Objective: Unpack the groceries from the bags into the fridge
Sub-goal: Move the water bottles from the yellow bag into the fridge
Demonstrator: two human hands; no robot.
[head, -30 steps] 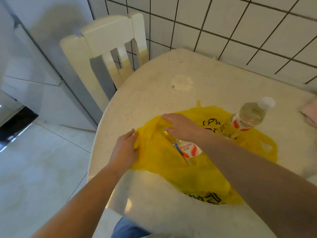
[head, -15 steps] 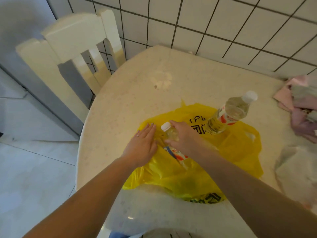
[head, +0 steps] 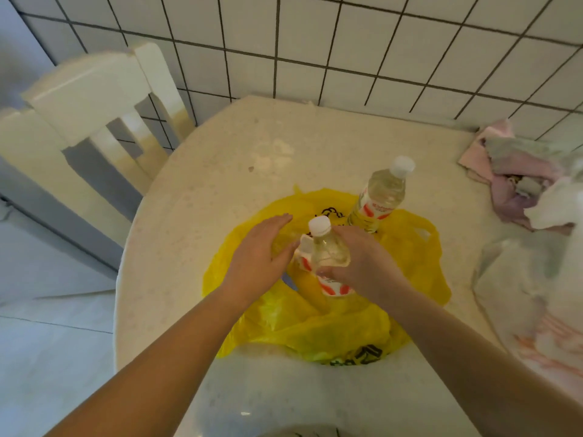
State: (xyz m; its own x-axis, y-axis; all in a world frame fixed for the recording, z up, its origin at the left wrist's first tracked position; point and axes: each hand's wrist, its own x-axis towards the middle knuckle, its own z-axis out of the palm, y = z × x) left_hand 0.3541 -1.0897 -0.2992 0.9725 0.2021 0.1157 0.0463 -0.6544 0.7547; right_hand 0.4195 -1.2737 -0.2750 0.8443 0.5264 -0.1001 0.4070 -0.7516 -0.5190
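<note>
A yellow plastic bag [head: 331, 329] lies flattened on the round pale table [head: 220, 184]. My right hand [head: 362, 266] grips a clear bottle [head: 326, 247] with a white cap and a red-and-white label, held upright above the bag's mouth. My left hand [head: 255, 257] lies flat with straight fingers on the bag, just left of that bottle. A second, similar bottle [head: 378, 197] stands upright on the bag's far edge, apart from both hands.
A white wooden chair [head: 91, 121] stands at the table's far left, against the tiled wall [head: 347, 42]. Crumpled pink and grey cloths [head: 517, 171] and a white plastic bag [head: 536, 285] lie on the table's right side. Tiled floor lies to the left.
My right hand has lifted the bottle out of the yellow bag and stood it upright. My left hand let go of the bag's edge and now presses flat on it.
</note>
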